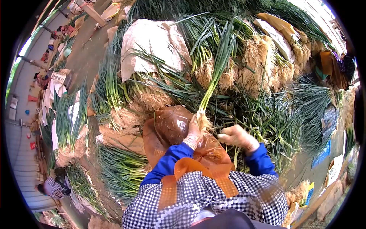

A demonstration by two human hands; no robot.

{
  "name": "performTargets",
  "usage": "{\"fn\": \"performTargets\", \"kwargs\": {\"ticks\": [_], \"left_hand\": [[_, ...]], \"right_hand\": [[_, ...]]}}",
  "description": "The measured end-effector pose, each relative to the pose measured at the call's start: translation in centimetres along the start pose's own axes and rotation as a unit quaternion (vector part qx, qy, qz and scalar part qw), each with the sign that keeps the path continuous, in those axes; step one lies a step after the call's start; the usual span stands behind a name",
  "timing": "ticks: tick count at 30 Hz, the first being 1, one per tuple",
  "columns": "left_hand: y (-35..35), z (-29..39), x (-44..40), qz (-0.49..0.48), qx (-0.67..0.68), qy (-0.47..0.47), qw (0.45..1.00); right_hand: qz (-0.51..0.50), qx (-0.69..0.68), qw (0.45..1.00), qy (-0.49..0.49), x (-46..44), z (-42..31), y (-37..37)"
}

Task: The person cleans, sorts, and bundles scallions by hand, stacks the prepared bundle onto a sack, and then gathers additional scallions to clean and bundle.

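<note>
My left hand (194, 132) is closed around the root end of a small bunch of green onions (208, 95) over my lap. Their pale stalks rise from my fist, and the long green leaves slant up and to the right. To the right of the roots, my right hand (237, 137) is curled, its thumb side turned toward the bunch. It looks apart from the stalks, and whatever its fingers may hold is hidden. An orange-brown plastic apron (154, 131) covers my lap under both hands, with bits of leaf and root stuck on it.
Loose green leaves (263, 118) are heaped on the right. Bunches with tan roots (257, 57) lie ahead, near a white sack (152, 42). More onions (122, 168) lie at my left. Another person (57, 187) is at the far left; a wooden post (91, 13) stands at upper left.
</note>
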State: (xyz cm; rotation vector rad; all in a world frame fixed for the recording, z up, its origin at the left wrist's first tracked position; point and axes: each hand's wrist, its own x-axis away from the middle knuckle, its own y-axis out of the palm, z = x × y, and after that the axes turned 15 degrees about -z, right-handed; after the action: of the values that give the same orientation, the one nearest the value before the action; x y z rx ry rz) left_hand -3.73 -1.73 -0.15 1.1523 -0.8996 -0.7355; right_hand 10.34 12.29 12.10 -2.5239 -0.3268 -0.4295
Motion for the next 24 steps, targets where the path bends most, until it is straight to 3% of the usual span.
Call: {"fn": "performTargets", "kwargs": {"ticks": [1, 2, 3, 4, 5, 7, 9, 10, 11, 13, 15, 17, 18, 19, 21, 24], "left_hand": [[1.1, 0.4, 0.1, -0.011, 0.035, -0.035, 0.999], [0.3, 0.4, -0.1, -0.008, 0.075, -0.054, 0.996], [1.1, 0.5, 0.4, -0.076, 0.071, -0.075, 0.992], [1.3, 0.4, 0.8, -0.095, 0.053, -0.090, 0.990], [1.6, 0.4, 0.8, -0.116, 0.035, -0.098, 0.988], [4.1, 0.0, 2.3, -0.074, 0.033, -0.087, 0.993], [5.3, 0.1, 2.3, -0.133, 0.109, -0.124, 0.977], [5.6, 0.1, 2.6, -0.129, 0.064, -0.134, 0.980], [5.7, 0.2, 2.8, -0.134, 0.030, -0.134, 0.982], [5.4, 0.9, 3.2, 0.022, -0.142, -0.134, 0.980], [4.8, 1.3, 3.1, 0.051, -0.413, -0.081, 0.906], [4.0, 0.2, 2.2, 0.011, -0.357, -0.037, 0.933], [3.7, -0.2, 2.6, 0.014, -0.385, -0.060, 0.921], [3.6, -0.5, 2.4, 0.057, -0.310, -0.083, 0.945], [2.5, -1.1, 1.9, 0.054, -0.176, -0.073, 0.980], [1.3, -1.0, 2.3, 0.013, -0.078, -0.136, 0.988]], "right_hand": [[-0.077, -0.114, 0.984, 0.117, 1.0, 0.2, -1.4], [-0.063, 0.166, 0.977, 0.115, -0.2, 5.3, -0.9], [-0.111, 0.235, 0.926, 0.274, -2.9, 8.8, -0.9], [-0.004, -0.050, 0.979, 0.198, -3.3, 8.0, -1.2], [0.100, -0.324, 0.936, 0.096, -4.5, 6.5, -1.7], [0.114, -0.482, 0.868, -0.034, -8.2, 5.6, -2.5], [0.174, -0.672, 0.706, -0.141, -13.0, 4.4, -1.2], [0.194, -0.685, 0.681, -0.172, -13.7, 2.6, -1.1], [0.226, -0.607, 0.735, -0.199, -14.0, 2.5, -0.6], [0.329, -0.527, 0.769, -0.152, -15.3, 3.3, 0.0], [0.363, -0.518, 0.767, -0.105, -15.6, 4.3, 0.5], [0.406, -0.324, 0.854, -0.038, -15.0, 4.9, 1.0], [0.400, -0.362, 0.840, -0.052, -15.0, 4.8, 1.2], [0.401, -0.361, 0.840, -0.053, -14.8, 4.7, 1.0], [0.331, -0.552, 0.759, -0.098, -13.7, 3.7, 0.4], [0.383, -0.523, 0.755, -0.101, -14.8, 5.2, 1.5]]}}
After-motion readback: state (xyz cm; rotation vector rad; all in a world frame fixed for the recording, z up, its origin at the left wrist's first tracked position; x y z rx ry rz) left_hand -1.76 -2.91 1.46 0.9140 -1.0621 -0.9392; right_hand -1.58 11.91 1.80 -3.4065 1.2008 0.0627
